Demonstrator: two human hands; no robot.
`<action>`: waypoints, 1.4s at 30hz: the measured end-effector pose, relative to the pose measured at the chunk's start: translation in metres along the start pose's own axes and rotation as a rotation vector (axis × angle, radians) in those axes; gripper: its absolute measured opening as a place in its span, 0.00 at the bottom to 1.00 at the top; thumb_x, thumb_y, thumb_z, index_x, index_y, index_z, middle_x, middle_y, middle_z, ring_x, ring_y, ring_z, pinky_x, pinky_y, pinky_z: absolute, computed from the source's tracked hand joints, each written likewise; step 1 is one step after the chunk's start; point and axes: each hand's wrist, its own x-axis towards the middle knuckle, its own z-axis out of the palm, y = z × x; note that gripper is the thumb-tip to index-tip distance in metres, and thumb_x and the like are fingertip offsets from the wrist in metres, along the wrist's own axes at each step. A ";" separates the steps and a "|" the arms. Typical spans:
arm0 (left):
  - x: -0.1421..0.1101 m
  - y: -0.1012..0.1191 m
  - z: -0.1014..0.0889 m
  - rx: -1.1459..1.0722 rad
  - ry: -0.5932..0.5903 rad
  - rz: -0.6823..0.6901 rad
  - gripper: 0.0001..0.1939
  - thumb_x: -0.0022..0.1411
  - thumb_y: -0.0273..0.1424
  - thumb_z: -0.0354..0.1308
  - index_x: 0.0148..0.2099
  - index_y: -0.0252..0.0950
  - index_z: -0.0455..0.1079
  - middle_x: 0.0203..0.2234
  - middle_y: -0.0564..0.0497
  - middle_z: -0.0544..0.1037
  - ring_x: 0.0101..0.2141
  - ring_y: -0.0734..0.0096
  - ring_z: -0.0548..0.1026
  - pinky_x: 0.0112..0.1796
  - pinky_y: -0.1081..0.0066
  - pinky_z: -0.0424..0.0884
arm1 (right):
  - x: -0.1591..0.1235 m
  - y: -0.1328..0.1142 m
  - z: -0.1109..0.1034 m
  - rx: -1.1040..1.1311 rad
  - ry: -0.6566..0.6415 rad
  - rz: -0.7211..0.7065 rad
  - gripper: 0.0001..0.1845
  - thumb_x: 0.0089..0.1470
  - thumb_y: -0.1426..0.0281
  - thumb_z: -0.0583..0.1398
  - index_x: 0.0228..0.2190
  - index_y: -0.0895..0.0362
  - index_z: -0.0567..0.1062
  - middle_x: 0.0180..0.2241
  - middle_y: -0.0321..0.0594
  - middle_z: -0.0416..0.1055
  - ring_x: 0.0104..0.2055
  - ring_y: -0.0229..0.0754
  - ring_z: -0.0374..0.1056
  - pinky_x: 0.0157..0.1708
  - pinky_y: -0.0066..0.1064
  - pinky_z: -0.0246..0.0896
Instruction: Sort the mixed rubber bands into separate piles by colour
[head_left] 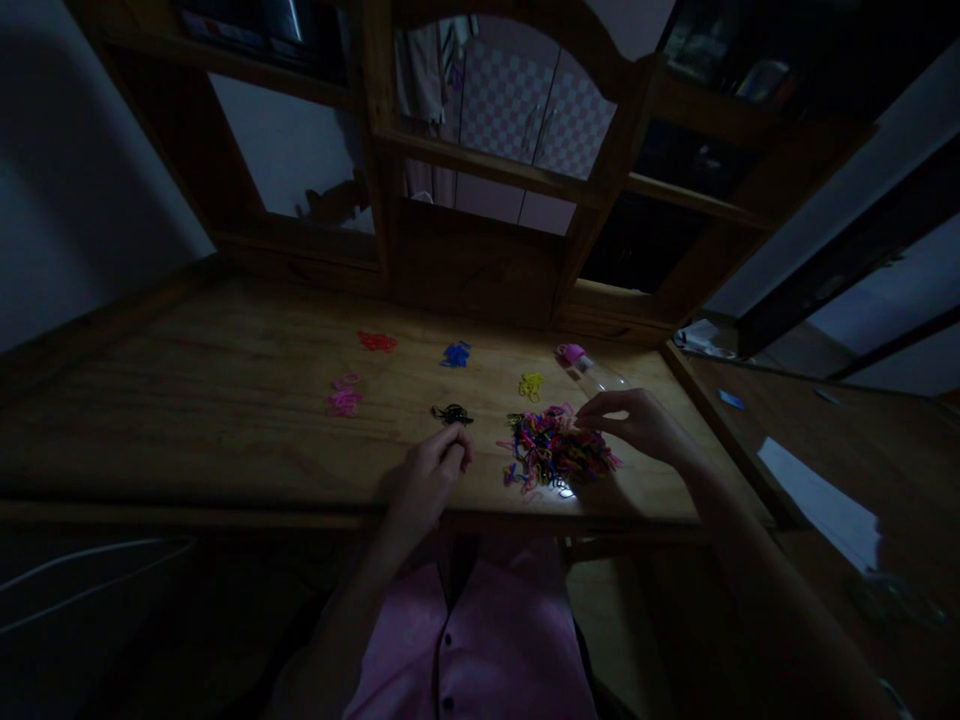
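Observation:
A mixed heap of small coloured rubber bands [553, 452] lies on the wooden desk [225, 400] in front of me. My right hand [637, 420] hovers over the heap's right edge with fingertips pinched together; what they hold is too small to see. My left hand [431, 475] rests curled on the desk just below a small black pile [451, 414]. Sorted piles lie further out: pink [343, 398], red [377, 341], blue [455, 354] and yellow [530, 385].
A clear tube with a pink cap [589, 366] lies behind the heap. The desk backs onto a dark wooden hutch [480, 250]. To the right stands a second surface with white paper [821, 505] on it. The room is dim.

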 end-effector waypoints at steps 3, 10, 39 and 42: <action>0.000 -0.001 0.000 0.002 0.002 0.013 0.08 0.59 0.26 0.46 0.28 0.37 0.62 0.22 0.57 0.65 0.25 0.75 0.63 0.27 0.74 0.55 | -0.001 0.002 -0.002 0.039 0.023 -0.007 0.12 0.53 0.61 0.63 0.36 0.55 0.81 0.37 0.42 0.80 0.40 0.47 0.76 0.44 0.37 0.71; 0.000 0.000 0.000 0.006 -0.002 0.002 0.08 0.60 0.26 0.46 0.28 0.37 0.62 0.22 0.57 0.65 0.25 0.75 0.63 0.26 0.74 0.55 | -0.002 0.008 0.000 0.111 0.033 0.033 0.14 0.57 0.63 0.59 0.41 0.58 0.77 0.34 0.44 0.78 0.34 0.43 0.76 0.35 0.34 0.71; -0.001 0.002 0.000 -0.007 0.000 0.012 0.08 0.59 0.27 0.46 0.28 0.37 0.62 0.22 0.56 0.65 0.25 0.74 0.63 0.26 0.74 0.56 | 0.003 0.006 -0.004 0.106 -0.182 0.151 0.08 0.50 0.65 0.63 0.31 0.57 0.76 0.26 0.39 0.77 0.27 0.41 0.75 0.28 0.31 0.70; -0.001 0.001 0.001 -0.008 -0.001 0.007 0.08 0.59 0.27 0.45 0.29 0.38 0.63 0.22 0.56 0.65 0.24 0.74 0.63 0.26 0.74 0.55 | -0.001 0.002 -0.012 0.139 -0.198 0.144 0.09 0.50 0.64 0.63 0.32 0.57 0.76 0.27 0.40 0.78 0.29 0.41 0.76 0.31 0.32 0.71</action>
